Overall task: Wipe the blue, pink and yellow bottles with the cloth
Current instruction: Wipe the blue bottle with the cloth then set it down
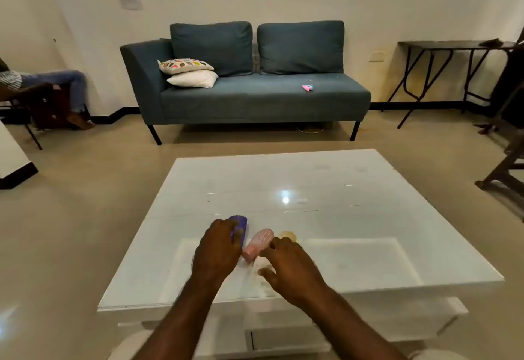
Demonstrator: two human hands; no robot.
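Three small bottles sit close together on the near middle of the white table. The blue bottle is on the left, and my left hand curls over its near side and grips it. The ribbed pink bottle lies tilted on its side between my hands. Only the top of the yellow bottle shows behind my right hand. That hand hovers with fingers spread, its fingertips next to the pink bottle. I cannot make out any cloth.
A teal sofa with cushions stands beyond the table. A dark folding table and a chair are at the right. A seated person is at the far left. The table has a lower shelf.
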